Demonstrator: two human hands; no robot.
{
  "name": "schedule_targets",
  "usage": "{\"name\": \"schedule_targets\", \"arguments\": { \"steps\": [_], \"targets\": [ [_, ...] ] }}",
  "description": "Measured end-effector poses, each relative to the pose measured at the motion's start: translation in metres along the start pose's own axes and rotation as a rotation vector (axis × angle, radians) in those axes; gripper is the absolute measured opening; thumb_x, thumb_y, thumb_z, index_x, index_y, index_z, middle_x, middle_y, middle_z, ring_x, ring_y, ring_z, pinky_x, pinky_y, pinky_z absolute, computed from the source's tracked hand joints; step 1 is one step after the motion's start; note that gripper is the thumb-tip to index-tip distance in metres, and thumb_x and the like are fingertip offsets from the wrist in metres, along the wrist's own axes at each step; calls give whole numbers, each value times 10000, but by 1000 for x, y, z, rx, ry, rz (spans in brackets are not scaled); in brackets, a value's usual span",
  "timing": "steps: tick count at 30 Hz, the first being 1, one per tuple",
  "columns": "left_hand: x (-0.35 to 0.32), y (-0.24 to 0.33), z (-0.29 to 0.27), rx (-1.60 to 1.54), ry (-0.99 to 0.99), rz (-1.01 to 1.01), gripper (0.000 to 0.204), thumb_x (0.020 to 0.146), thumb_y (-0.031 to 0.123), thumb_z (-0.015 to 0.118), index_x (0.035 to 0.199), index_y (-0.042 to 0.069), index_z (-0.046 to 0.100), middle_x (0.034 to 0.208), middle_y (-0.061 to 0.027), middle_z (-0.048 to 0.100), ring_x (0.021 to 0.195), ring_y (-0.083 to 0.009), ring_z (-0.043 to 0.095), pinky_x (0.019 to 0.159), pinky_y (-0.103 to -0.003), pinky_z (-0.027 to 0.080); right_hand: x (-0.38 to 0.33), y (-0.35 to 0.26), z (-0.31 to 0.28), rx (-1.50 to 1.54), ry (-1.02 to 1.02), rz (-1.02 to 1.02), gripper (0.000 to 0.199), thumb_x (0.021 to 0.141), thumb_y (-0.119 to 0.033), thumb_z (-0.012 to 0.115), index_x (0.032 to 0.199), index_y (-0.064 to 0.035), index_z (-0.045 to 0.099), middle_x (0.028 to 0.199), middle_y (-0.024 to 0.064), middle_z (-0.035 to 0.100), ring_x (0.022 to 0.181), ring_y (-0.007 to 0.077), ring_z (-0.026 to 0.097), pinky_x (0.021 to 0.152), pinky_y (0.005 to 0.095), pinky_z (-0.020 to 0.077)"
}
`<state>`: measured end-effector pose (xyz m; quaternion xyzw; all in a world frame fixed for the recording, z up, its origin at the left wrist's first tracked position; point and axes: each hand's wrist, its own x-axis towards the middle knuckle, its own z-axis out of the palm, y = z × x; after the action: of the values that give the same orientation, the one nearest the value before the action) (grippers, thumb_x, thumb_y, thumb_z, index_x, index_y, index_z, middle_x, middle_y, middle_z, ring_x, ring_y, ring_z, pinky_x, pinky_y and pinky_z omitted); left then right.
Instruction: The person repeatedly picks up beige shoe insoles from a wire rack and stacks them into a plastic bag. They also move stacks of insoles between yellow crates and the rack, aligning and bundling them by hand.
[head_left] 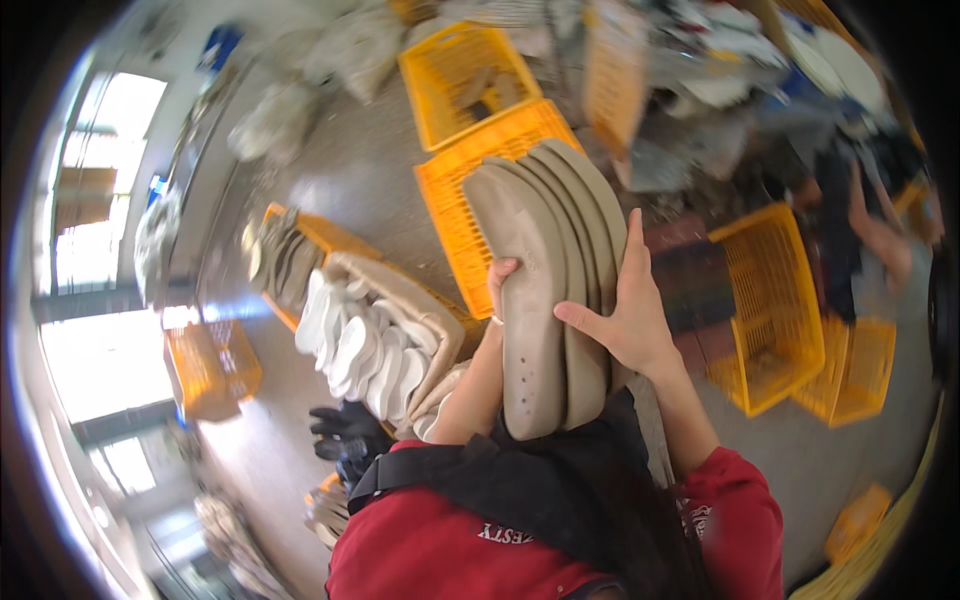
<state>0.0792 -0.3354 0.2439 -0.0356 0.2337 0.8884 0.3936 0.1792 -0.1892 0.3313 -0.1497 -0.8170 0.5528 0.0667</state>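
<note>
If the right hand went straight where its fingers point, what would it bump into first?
Probably the blurred orange object beyond the stacked tan soles, if the right hand cleared them; depth is unclear.

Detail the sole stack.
The sole stack is several grey-brown, sole-shaped pieces, smooth, foam or rubber by look. They nest closely, fanned toward the upper right; the front piece shows small holes near its lower end. It is held lengthwise before the torso, in view overlapping a yellow crate. The left hand grips its left edge, thumb in front; the right hand is spread at its right, thumb touching.
</note>
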Motion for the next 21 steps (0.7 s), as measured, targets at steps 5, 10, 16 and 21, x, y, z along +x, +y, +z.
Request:
{"name": "schedule_targets", "arguments": {
  "steps": [5, 10, 16, 21],
  "targets": [
    [-38, 90, -42, -211, 56, 251, 776, 752, 388, 576, 1424, 37, 412, 1356, -190, 528, 1203, -364, 541, 1054, -500, 421, 62, -44, 95, 126, -317, -249, 900, 819, -356, 741, 1456, 84, 282, 1341, 232, 460, 1263, 353, 449, 1074, 407, 337],
    [-42, 228, -136, -212, -94, 510, 767, 748, 384, 594, 1398, 15, 425, 1304, -199, 553, 1123, -348, 588, 938, -469, 511, 154, -68, 208, 181, -419, -206, 650, 900, -296, 681, 1362, 81, 423, 1333, 196, 471, 1258, 301, 456, 1076, 366, 337],
    [9, 448, -239, 335, 377, 347, 700, 705, 307, 559, 1315, -25, 472, 1204, -218, 590, 1060, -351, 607, 910, -438, 521, 296, -114, 385, 606, -757, 157, 871, 841, -397, 727, 1416, 111, 314, 1406, 287, 430, 1330, 338, 428, 1095, 394, 339],
    [41, 593, -274, 124, 305, 254, 708, 703, 277, 586, 1327, -29, 451, 1228, -207, 580, 1095, -346, 591, 926, -432, 513, 383, -177, 483, 155, -656, -67, 615, 888, -307, 679, 1340, 55, 472, 1362, 253, 496, 1280, 328, 487, 1064, 372, 375]
  ]
}}
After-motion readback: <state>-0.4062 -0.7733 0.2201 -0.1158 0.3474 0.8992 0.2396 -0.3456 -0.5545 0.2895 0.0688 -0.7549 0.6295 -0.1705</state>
